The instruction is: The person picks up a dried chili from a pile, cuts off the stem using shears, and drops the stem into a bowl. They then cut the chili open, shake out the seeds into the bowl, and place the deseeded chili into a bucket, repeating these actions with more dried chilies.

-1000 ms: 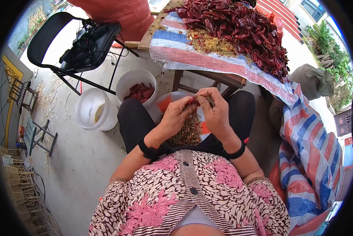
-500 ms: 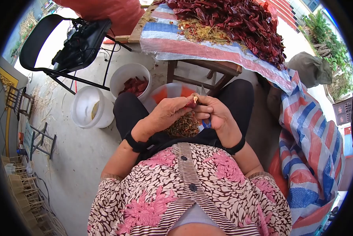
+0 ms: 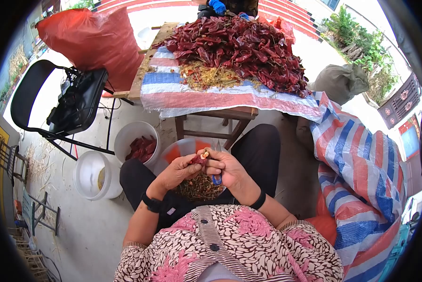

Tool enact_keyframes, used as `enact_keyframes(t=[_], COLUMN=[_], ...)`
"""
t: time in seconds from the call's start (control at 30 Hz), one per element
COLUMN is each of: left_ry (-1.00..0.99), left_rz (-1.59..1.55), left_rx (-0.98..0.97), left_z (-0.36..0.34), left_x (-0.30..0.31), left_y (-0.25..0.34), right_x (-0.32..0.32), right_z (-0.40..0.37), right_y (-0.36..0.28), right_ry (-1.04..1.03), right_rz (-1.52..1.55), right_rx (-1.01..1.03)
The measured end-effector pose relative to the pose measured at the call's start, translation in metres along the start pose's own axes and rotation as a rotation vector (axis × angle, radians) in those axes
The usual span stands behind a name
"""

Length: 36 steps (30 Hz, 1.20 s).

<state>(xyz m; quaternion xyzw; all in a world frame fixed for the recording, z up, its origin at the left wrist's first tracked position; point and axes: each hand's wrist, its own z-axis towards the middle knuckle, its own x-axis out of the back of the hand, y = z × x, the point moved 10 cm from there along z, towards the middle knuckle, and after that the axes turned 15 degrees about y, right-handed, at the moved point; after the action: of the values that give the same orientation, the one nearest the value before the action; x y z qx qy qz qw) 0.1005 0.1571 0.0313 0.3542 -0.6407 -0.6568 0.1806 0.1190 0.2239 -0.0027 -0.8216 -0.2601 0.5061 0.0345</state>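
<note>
Over my lap my two hands meet around one dried red chili pepper [image 3: 199, 160]. My left hand [image 3: 174, 173] pinches its red body. The fingers of my right hand [image 3: 230, 170] are at the pale, cut-looking end of the pepper. My right hand also grips scissors [image 3: 216, 180]; the blue handle shows below the fingers and the blades point up and away. Under the hands, between my knees, sits a tub [image 3: 168, 151] with stems and seed bits [image 3: 198, 188] in it. My hands hide part of the tub.
A pile of dried chilies [image 3: 239, 47] lies on a striped sheet [image 3: 211, 99] over the table. Two white buckets, one with red pods [image 3: 142, 148], one nearly bare [image 3: 82, 174], stand left. Beyond are a black chair [image 3: 27, 101], a red sack [image 3: 96, 47] and another person's blue-gloved hand [image 3: 217, 6].
The view has tilted up, showing more of the table and another person's gloved hand. My hands stay together on the chili, with the scissors still in the right one.
</note>
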Motion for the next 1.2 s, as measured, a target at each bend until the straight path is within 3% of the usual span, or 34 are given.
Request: enact_keyframes(t=[0.1, 0.13, 0.17, 0.23, 0.3, 0.33, 0.43, 0.47, 0.5, 0.63, 0.7, 0.8, 0.87, 0.9, 0.97, 1.0, 1.03, 1.07, 1.1, 1.17, 1.2], left_ry=[-0.073, -0.118, -0.161, 0.020, 0.163, 0.213, 0.348, 0.338, 0.328, 0.250, 0.264, 0.297, 0.441, 0.519, 0.790, 0.923, 1.052, 1.117, 1.174, 1.347, 1.424], left_rz=[-0.074, -0.070, -0.070, -0.158, -0.250, -0.220, -0.008, 0.035, 0.078, 0.004, 0.041, 0.101, 0.234, 0.300, 0.475, 0.553, 0.644, 0.728, 0.818, 1.007, 1.101], left_rx=[0.074, 0.084, 0.091, 0.087, 0.132, 0.133, 0.092, 0.130, 0.168, 0.263, 0.169, 0.141, 0.150, 0.163, -0.071, -0.178, -0.270, -0.272, -0.275, -0.306, -0.304], left_z=[-0.003, -0.011, -0.017, -0.001, 0.011, 0.016, 0.026, 0.030, 0.031, 0.037, 0.047, 0.059, 0.060, 0.055, 0.049, 0.042, 0.032, 0.026, 0.017, 0.000, -0.009], left_x=[-0.002, -0.006, -0.011, 0.017, 0.035, 0.039, 0.053, 0.056, 0.062, 0.065, 0.066, 0.074, 0.091, 0.100, 0.132, 0.147, 0.160, 0.171, 0.181, 0.194, 0.196], left_y=[-0.016, -0.016, -0.018, -0.044, -0.060, -0.065, -0.082, -0.094, -0.109, -0.143, -0.141, -0.152, -0.156, -0.159, -0.141, -0.125, -0.109, -0.099, -0.087, -0.056, -0.042], right_x=[0.015, 0.014, 0.039, 0.030, 0.027, 0.041, 0.016, 0.030, 0.025, -0.034, -0.051, -0.066, -0.067, -0.066, -0.057, -0.050, -0.049, -0.044, -0.047, -0.043, -0.029], right_z=[0.012, 0.012, 0.014, -0.009, -0.006, 0.005, 0.008, 0.014, 0.016, 0.018, 0.033, 0.071, 0.101, 0.111, 0.133, 0.142, 0.142, 0.150, 0.145, 0.141, 0.146], right_y=[-0.022, -0.049, -0.082, -0.111, -0.096, -0.087, -0.094, -0.104, -0.118, -0.221, -0.272, -0.334, -0.364, -0.375, -0.392, -0.398, -0.396, -0.397, -0.390, -0.385, -0.393], right_ry=[0.117, 0.013, 0.175, 0.213, 0.386, 0.518, 0.499, 0.617, 0.631, 0.638, 0.785, 0.947, 0.984, 0.971, 0.947, 0.871, 0.884, 0.830, 0.929, 0.948, 0.870], right_rz=[0.156, 0.282, 0.339, -0.213, -0.637, -1.019, -1.764, -1.842, -1.856, -1.876, -1.966, -2.111, -2.244, -2.250, -2.362, -2.403, -2.395, -2.491, -2.530, -2.554, -2.544], right_rx=[0.051, 0.053, 0.237, 0.610, 0.667, 0.576, 0.908, 0.661, 0.638, 1.395, 1.528, 1.462, 1.436, 1.523, 1.467, 1.593, 1.432, 1.475, 1.373, 1.374, 1.461])
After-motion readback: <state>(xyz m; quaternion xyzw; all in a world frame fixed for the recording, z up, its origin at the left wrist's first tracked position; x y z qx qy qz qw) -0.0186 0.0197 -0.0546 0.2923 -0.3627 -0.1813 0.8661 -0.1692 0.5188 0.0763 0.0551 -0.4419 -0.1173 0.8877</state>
